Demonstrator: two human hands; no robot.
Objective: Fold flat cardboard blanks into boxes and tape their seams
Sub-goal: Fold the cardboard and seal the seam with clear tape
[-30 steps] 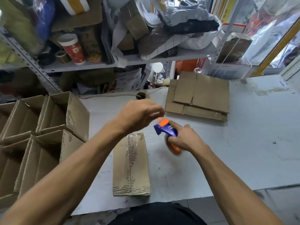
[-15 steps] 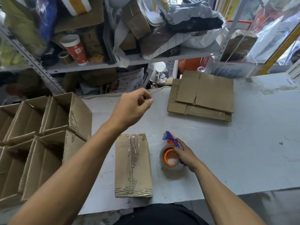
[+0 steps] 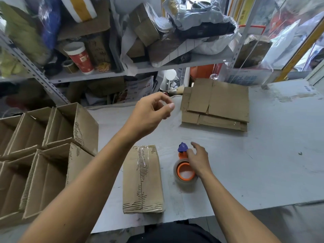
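Between boxes, by the look of it: taped box (image 3: 142,179) lying seam-up at lower centre of the table (image 3: 263,155), clear tape along its middle. Next move likely calls for reaching the stack of flat cardboard blanks (image 3: 217,104) at upper right of centre and drawing one forward. Left hand (image 3: 150,111) raised at centre frame, fingers loosely curled, holding nothing visible. Right hand (image 3: 198,157) relaxed and open, resting against the tape dispenser (image 3: 184,170) set down just right of the box. Finished open boxes (image 3: 43,146) stacked at left edge.
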